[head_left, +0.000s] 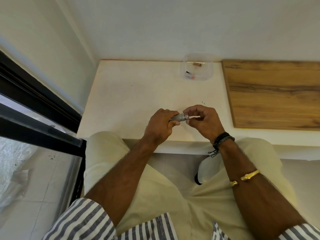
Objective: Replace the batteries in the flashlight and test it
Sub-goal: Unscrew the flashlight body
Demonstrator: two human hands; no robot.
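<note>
The flashlight [180, 117] is a small cylinder of grey metal with a ridged, shiny ring at its right end. It is held level just above the near part of the worktop [138, 94], between both hands. The left hand [160, 125] grips the barrel with curled fingers. The right hand [202, 120] pinches the ringed end between thumb and fingertips. The worktop is smooth, matt and white, with a straight front edge just beyond the person's knees and open surface on all sides of the hands. A flat wooden board [273, 94] with dark grain lies to the right, well apart from the hands. A clear plastic container [199, 79] with rounded corners stands at the far edge against the wall. It holds a copper-brown cylinder [197, 64] and some smaller dark and reddish pieces, too small to identify.
</note>
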